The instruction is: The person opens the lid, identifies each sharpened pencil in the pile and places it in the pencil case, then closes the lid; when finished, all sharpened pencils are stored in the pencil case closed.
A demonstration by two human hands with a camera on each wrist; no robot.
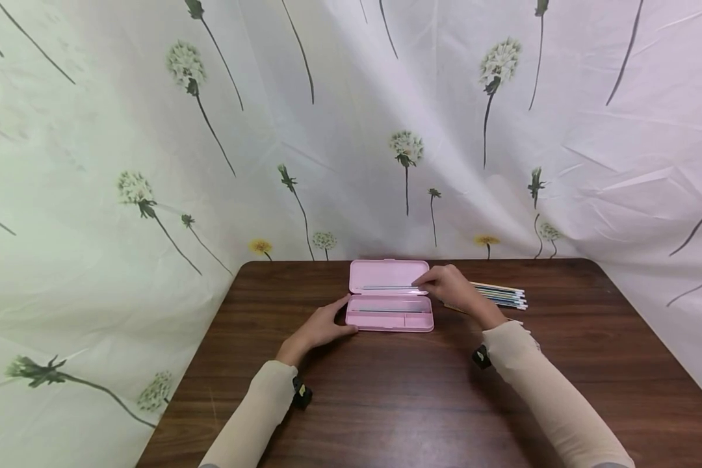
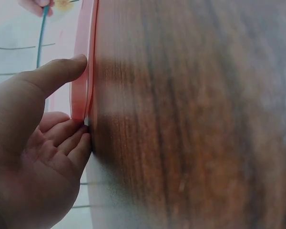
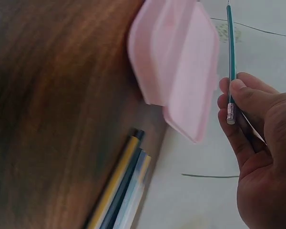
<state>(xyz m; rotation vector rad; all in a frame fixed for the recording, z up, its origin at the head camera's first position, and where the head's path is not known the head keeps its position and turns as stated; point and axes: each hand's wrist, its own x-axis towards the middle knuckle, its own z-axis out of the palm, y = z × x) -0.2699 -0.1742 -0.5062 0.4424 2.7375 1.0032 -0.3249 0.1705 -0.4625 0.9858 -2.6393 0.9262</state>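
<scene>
A pink pencil case (image 1: 389, 322) lies with its lid (image 1: 389, 272) raised at the back. My left hand (image 1: 322, 327) holds the case's left end, thumb at the front wall and fingers toward the back corner; the left wrist view shows these fingers (image 2: 69, 138) against its end. Between thumb and fingers, my right hand (image 1: 447, 286) pinches a teal pencil (image 3: 231, 52) near its eraser end. The pencil is held level over the case, in front of the lid in the head view. Another pencil (image 1: 386, 311) lies in the long back compartment.
Several more pencils (image 1: 503, 296) lie bunched on the brown wooden table (image 1: 386, 403), right of the case and partly behind my right forearm. A white cloth with a dandelion print (image 1: 351, 130) hangs along the table's back edge.
</scene>
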